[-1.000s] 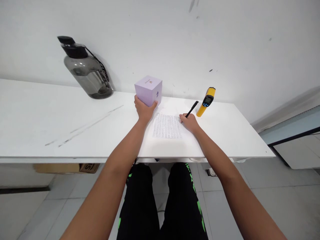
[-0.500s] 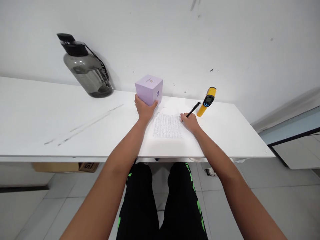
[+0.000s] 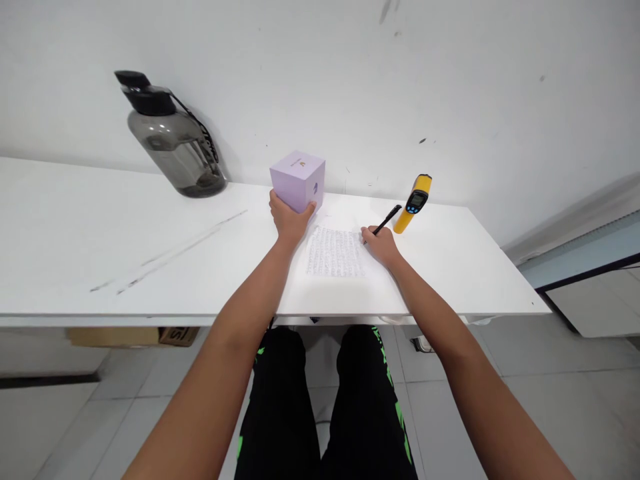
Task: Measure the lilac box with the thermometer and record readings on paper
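Note:
My left hand (image 3: 291, 219) grips the lower part of a lilac box (image 3: 299, 177), fingers on its left side and thumb on its right. The box stands on the white table against the wall. In my right hand (image 3: 381, 244) is a black pen (image 3: 389, 217), its capped end slanting up to the right and its tip hidden by my fingers. That hand rests at the right edge of a sheet of paper (image 3: 335, 252) covered in rows of handwriting. Just beyond it, a yellow and black infrared thermometer (image 3: 415, 202) stands upright.
A large grey see-through water bottle (image 3: 177, 147) with a black lid stands at the back left by the wall. The white table (image 3: 125, 233) bears dark scuff marks. Beneath it, a cardboard box (image 3: 120, 337) lies at the left.
The view has tilted very slightly. Both hands, the box and the pen keep their places.

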`<move>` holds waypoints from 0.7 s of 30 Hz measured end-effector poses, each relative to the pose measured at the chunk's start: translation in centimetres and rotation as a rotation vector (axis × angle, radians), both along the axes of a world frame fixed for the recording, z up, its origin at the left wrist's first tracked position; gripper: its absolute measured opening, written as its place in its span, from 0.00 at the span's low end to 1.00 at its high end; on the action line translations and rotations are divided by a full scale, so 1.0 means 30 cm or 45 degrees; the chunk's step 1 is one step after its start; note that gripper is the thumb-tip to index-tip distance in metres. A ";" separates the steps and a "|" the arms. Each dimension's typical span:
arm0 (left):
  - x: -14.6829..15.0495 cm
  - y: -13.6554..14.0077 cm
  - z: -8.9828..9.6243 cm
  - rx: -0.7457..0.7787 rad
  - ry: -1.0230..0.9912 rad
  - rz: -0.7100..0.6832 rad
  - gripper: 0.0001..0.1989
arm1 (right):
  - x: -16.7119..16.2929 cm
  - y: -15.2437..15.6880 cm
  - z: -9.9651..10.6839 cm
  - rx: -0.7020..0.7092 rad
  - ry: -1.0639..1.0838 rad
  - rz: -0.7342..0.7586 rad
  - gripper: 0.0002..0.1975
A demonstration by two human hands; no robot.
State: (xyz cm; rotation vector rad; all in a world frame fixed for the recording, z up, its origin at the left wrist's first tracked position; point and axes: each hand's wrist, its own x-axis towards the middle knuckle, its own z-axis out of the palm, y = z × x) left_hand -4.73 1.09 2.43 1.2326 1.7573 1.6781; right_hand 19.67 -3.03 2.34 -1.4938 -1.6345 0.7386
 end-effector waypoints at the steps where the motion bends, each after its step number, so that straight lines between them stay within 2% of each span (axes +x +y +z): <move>1: 0.000 0.000 0.000 0.007 -0.001 0.002 0.52 | 0.000 0.000 0.000 0.001 0.008 -0.001 0.19; 16: -0.005 0.006 -0.015 0.012 0.030 -0.006 0.52 | -0.013 -0.017 0.002 -0.074 -0.068 0.016 0.18; 21: 0.000 0.000 -0.008 0.007 0.029 -0.007 0.52 | -0.003 -0.018 0.000 -0.014 0.003 -0.019 0.19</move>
